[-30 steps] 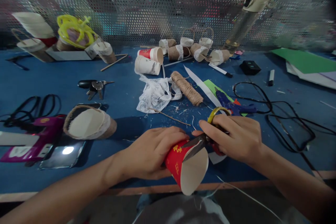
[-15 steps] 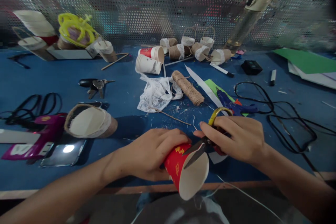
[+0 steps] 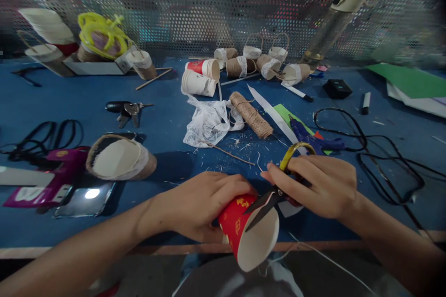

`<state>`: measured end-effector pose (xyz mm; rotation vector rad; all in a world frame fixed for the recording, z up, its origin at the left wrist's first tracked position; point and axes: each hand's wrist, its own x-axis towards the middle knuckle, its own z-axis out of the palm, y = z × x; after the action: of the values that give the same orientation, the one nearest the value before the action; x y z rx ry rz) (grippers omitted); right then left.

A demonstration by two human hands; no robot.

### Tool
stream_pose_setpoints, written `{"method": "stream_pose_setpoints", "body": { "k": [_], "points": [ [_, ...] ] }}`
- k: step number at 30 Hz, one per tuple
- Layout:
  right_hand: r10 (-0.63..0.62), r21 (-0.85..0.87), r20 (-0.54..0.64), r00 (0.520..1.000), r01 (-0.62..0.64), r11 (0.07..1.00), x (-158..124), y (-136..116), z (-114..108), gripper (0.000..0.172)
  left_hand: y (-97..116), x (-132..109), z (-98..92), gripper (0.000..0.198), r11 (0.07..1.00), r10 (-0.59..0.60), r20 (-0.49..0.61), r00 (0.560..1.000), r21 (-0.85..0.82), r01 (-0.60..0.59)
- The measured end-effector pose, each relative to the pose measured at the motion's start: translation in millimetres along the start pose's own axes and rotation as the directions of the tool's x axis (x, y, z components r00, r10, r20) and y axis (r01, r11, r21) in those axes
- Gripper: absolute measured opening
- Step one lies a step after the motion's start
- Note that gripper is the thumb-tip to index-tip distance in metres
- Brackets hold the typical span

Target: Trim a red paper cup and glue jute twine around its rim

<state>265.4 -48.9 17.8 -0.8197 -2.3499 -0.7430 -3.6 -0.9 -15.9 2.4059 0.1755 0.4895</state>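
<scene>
My left hand [image 3: 205,204] is wrapped around a red paper cup [image 3: 233,222] with gold lettering, tilted so its white inside faces toward me and to the right. Scissors [image 3: 265,204] with yellow handles are in my right hand [image 3: 317,185]. Their dark blades are parted at the cup's upper rim, one lying across the opening and the other by the red outer wall. The cup's base is hidden behind my left fingers. Under my right hand a small white paper scrap [image 3: 291,209] lies on the table.
Ahead lie white lace [image 3: 205,123], a roll of jute twine [image 3: 251,115] and a blue glue gun [image 3: 313,138]. Left are a twine-trimmed cup [image 3: 121,160], a phone [image 3: 85,199], a purple glue gun [image 3: 66,171] and keys [image 3: 131,110]. Small decorated cups [image 3: 240,66] sit by the mesh [image 3: 195,14].
The scissors and my right hand have shifted slightly right, with the blades still at the cup's rim. My left hand keeps its hold on the cup.
</scene>
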Motion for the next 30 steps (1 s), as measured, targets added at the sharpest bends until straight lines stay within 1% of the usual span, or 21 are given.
{"method": "stream_pose_setpoints", "body": {
  "k": [5,12,18,23,30],
  "points": [
    [0.010,0.036,-0.012,1.000,-0.009,0.999,1.0,-1.2,1.7,0.008,0.3,0.7,0.9,0.058,1.000,0.029,-0.022,0.999,0.008,-0.028],
    [0.032,0.035,-0.030,0.999,-0.031,0.999,1.3,-4.7,3.1,0.009,3.0,-0.5,0.6,0.055,1.000,0.011,0.009,1.000,0.006,-0.011],
    [0.040,0.050,-0.029,0.999,-0.038,0.998,2.3,-6.1,2.9,0.009,4.5,0.5,-0.4,0.054,0.998,0.045,-0.017,0.999,0.040,-0.044],
    [0.035,0.044,-0.026,0.999,-0.034,0.998,3.1,-6.8,2.1,0.011,3.3,-0.1,1.0,0.058,1.000,0.005,0.008,1.000,0.017,-0.005],
    [0.033,0.027,-0.014,0.999,-0.032,0.999,2.5,-6.4,-0.1,0.007,2.0,0.0,1.3,0.057,0.999,0.003,0.008,1.000,0.033,-0.004]
  ]
}}
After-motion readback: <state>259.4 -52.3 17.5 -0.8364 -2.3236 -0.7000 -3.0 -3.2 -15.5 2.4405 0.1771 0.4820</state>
